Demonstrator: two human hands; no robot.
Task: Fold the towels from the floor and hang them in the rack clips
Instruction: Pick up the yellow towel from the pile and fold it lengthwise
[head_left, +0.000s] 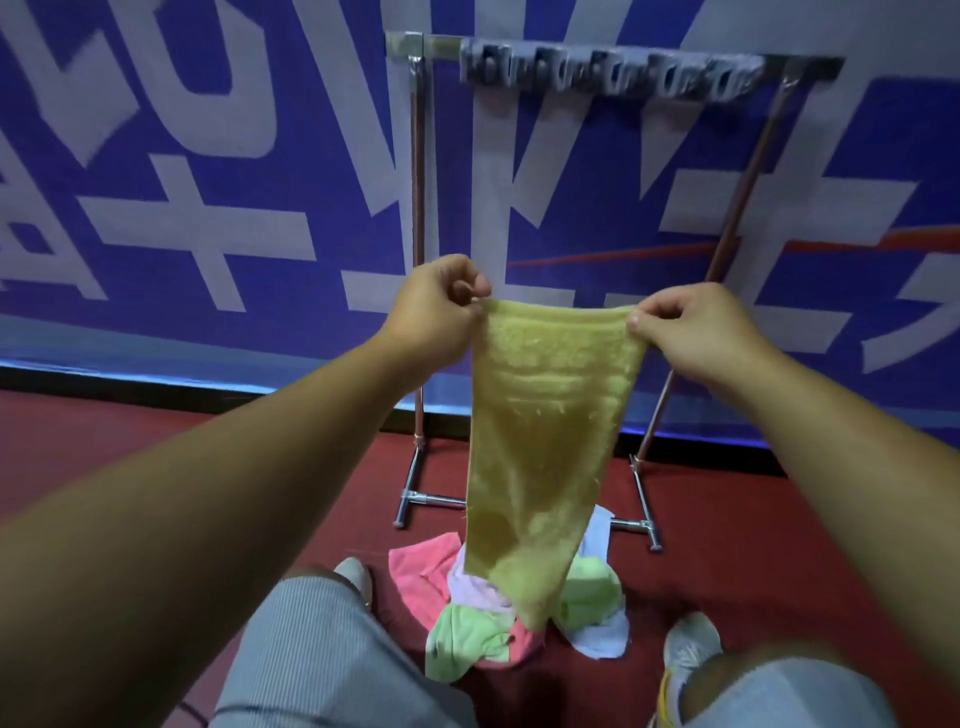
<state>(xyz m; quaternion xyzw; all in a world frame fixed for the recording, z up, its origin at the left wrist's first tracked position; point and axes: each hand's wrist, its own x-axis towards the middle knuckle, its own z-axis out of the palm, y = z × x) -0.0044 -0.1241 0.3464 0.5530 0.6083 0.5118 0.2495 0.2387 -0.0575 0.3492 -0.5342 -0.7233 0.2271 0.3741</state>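
Hands, left (436, 306) and right (696, 332), pinch one yellow towel (545, 441).

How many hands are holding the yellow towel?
2. The left hand pinches the top left corner of the yellow towel, and the right hand pinches the top right corner. The towel hangs down between them above the pile on the floor.

Yellow towel (545, 431) hangs lengthwise above floor towel pile (514, 608), w/ clip rack (613, 70) behind.
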